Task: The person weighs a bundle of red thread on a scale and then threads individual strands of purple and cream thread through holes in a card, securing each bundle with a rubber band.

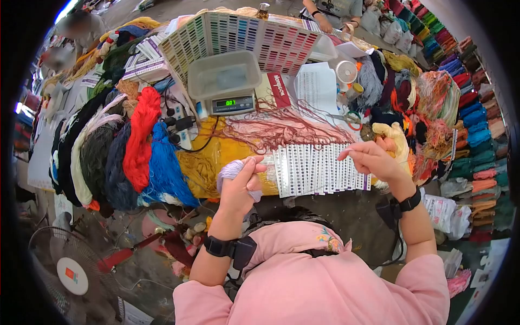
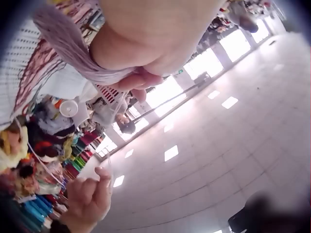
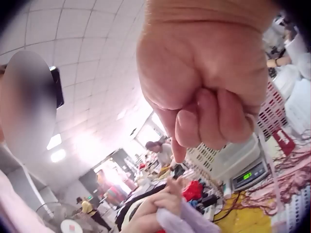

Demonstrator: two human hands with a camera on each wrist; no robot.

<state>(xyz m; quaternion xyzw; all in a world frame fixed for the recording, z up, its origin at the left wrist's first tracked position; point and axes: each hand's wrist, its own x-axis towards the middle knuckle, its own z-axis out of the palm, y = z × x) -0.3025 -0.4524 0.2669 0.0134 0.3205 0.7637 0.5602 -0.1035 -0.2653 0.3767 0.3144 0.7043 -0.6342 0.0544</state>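
My left hand (image 1: 238, 189) grips a lavender skein of yarn (image 1: 229, 170) at the table's front edge, its fingers and thumb curled in. In the left wrist view the skein (image 2: 65, 43) loops around that hand. Off to the right, my right hand (image 1: 376, 162) is raised over the white sample cards (image 1: 319, 170), index finger pointing out and the other fingers curled. From those curled fingers a thin pale lavender strand (image 3: 270, 167) trails down in the right wrist view. Loose dusty-red threads (image 1: 292, 132) lie just behind the cards.
A digital scale (image 1: 233, 104) bears a clear plastic tub (image 1: 225, 76) before a standing colour chart (image 1: 238, 40). Red (image 1: 142, 127) and blue skeins (image 1: 168, 162) lie left. A small fan (image 1: 346, 71) and yarn bundles stand right. A floor fan (image 1: 73, 273) is low left. Other people are across the table.
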